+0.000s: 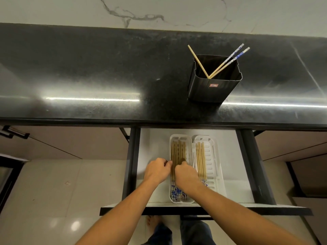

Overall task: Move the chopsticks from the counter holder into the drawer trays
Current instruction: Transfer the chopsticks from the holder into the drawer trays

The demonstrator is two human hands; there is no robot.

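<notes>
Both hands [172, 171] curled on tray chopsticks [177, 152]

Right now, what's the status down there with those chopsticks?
Left hand and right hand both down in left tray, fingers on its chopsticks. Three still in holder. Right tray part filled. Nothing in the way.

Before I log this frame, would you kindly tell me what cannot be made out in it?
Head view only:
- Middle of the chopsticks in the left tray: covered by the right hand and left hand.
- Either hand's grip: fingertips curl out of sight, so whether they pinch anything is unclear.
- Bottom of the black holder: its near wall hides where the three remaining chopsticks rest.
- Red label on the holder: too small to read.
</notes>
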